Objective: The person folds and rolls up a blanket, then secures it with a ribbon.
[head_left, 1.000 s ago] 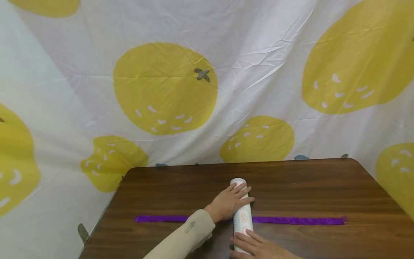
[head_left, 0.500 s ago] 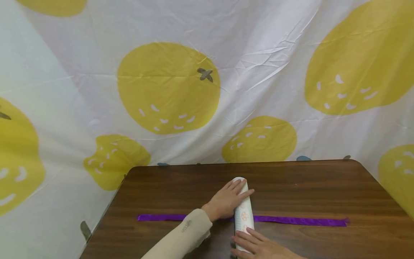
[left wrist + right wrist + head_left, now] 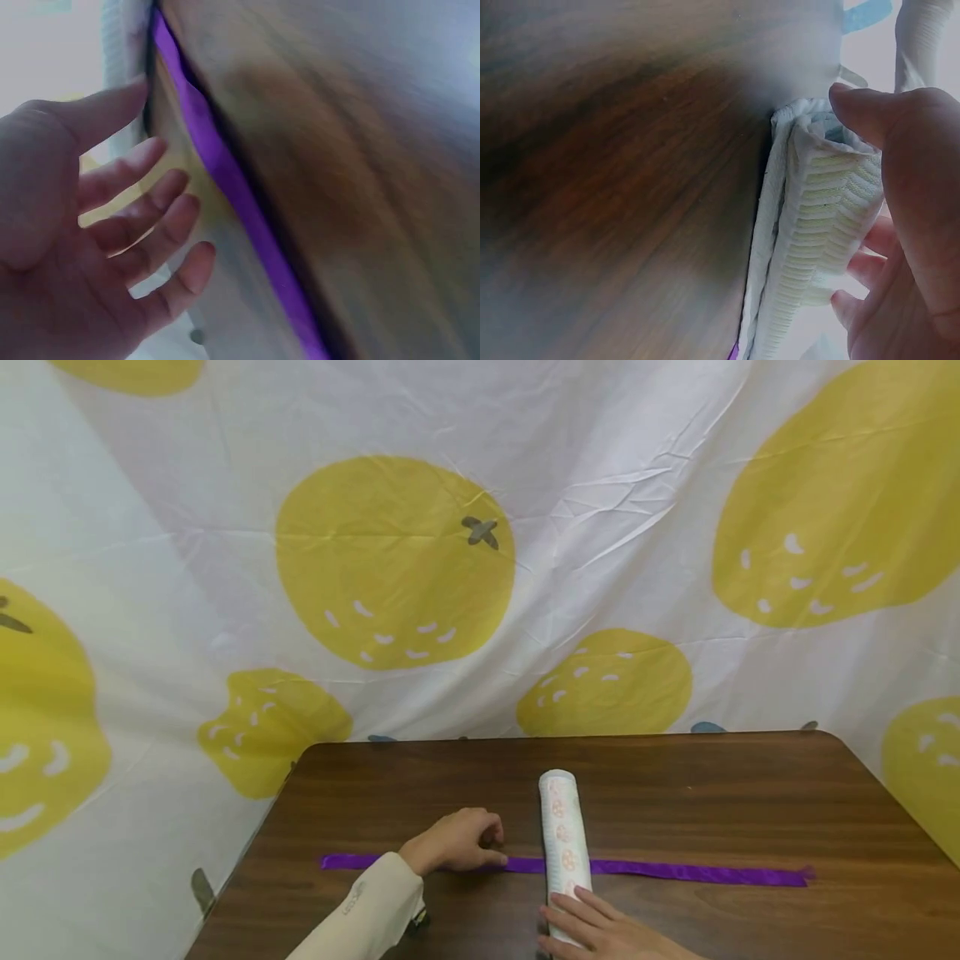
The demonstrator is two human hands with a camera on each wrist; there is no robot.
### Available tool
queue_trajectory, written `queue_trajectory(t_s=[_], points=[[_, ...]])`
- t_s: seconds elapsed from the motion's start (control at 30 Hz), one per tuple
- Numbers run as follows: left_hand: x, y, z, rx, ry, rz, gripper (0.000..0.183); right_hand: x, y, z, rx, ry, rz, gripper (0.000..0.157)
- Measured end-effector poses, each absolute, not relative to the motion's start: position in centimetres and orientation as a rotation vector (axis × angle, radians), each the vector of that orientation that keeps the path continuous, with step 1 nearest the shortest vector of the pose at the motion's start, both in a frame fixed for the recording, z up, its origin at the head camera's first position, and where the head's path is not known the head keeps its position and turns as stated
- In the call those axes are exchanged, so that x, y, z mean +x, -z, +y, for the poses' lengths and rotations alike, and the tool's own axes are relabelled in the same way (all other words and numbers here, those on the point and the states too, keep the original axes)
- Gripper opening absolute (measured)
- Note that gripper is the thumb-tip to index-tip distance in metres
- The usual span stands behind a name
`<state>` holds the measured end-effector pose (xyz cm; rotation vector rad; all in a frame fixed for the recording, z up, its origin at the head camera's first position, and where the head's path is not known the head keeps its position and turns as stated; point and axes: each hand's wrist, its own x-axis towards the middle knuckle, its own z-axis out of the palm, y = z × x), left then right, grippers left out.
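Left hand (image 3: 453, 841) leaves the white roll (image 3: 564, 827)

Lifted off the roll, the left hand is now near the purple ribbon (image 3: 697, 872), fingers loosely curled, holding nothing. The roll lies crosswise over the ribbon on the counter (image 3: 712, 802). Only the right hand (image 3: 600, 933), fingers extended across the roll's near end, now seems to steady it.

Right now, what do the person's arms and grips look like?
On the left there's a cream sleeve with a small dark marking near its cuff. The left grip and right grip are hands without gloves. No sleeve shows on the right.
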<state>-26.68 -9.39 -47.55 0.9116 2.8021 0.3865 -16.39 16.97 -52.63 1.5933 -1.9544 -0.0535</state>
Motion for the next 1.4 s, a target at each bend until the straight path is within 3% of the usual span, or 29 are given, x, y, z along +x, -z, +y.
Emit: queue_trajectory(t_s=[0.3,0.57,1.0,1.17,1.4], points=[[-26.3,48.9,-10.6,0.931,-0.494,2.724,0.017,-16.7,52.8,17.0,1.596,0.026,-1.912,0.055],[-26.5,48.5,-10.9,0.823,-0.915,2.492,0.011,-16.5,52.5,16.9,1.594,-0.024,-1.928,0.054],[-26.2,47.1,-9.0,0.771,-1.32,2.182,0.015,-16.2,51.8,16.9,1.604,-0.075,-1.997,0.052],[-25.9,47.0,-8.3,0.772,-1.328,2.199,0.012,-16.2,50.3,17.4,1.456,-0.214,-2.054,0.052],[-26.0,47.7,-8.6,0.708,-1.344,2.252,0.013,-17.1,48.6,19.5,1.059,-0.595,-2.29,0.031]])
